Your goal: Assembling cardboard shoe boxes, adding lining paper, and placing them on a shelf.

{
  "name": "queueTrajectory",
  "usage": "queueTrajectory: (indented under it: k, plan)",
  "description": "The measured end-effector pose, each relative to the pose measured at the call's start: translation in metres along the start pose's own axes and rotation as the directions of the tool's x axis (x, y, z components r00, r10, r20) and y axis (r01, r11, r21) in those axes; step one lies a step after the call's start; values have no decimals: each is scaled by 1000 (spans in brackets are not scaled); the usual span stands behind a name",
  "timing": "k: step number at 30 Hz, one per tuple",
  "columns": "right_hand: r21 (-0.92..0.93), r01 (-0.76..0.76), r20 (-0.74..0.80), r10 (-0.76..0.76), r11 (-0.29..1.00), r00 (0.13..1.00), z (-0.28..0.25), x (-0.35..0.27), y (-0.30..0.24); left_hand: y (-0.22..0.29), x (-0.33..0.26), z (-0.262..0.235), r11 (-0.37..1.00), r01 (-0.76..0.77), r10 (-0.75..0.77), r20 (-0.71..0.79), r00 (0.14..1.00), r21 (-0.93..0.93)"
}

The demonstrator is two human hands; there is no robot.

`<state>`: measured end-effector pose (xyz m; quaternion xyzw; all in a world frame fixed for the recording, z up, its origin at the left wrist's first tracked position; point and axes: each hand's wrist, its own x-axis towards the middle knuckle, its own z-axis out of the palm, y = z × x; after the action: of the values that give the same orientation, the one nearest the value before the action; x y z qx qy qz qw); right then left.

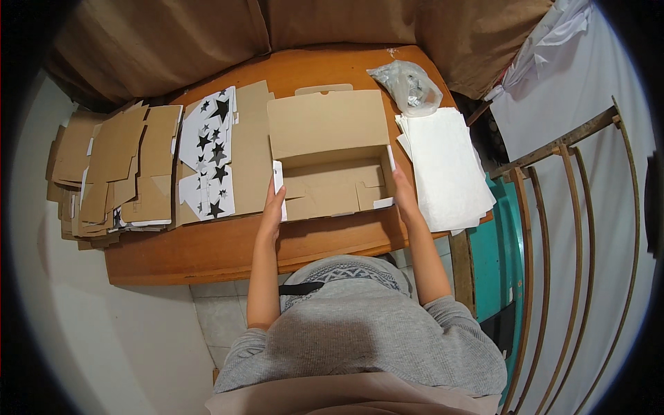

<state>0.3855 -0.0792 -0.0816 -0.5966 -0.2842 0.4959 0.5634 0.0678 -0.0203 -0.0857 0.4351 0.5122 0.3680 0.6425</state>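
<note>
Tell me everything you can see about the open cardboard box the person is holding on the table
The open brown cardboard box sits upright on the orange-brown wooden table, directly in front of the person. Its hinged lid stands open toward the far side, with a tuck tab at its top edge. The inside is plain brown with folded flaps on the floor; the outer faces showing at the side walls look white. The left hand grips its left wall, the right hand its right wall. A stack of white sheets lies beside it.
</note>
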Motion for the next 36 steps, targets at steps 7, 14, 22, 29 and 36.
queueTrajectory:
  k: [7, 14, 22, 29, 36]
  plan:
    - [-748, 216, -12, -338, 628, 941, 23, -5, 0, -23, 15, -11, 984, -57, 63, -26, 998, 171]
    - [-859, 64, -121, -322, 508, 939, 33, -14, -13, 11, 5, 6, 921, 76, -24, -138, 990, 383]
    - [-909, -43, -160, -252, 415, 954, 39, -17, -21, 33, -13, 30, 675, 201, 79, -340, 937, 710]
    - [-915, 15, -127, -323, 403, 938, 38, -15, -17, 24, 2, 26, 636, 119, 264, -360, 895, 762]
    - [-934, 11, -125, -355, 358, 927, 36, -14, -13, 31, 15, 39, 471, 195, 316, -370, 873, 861]
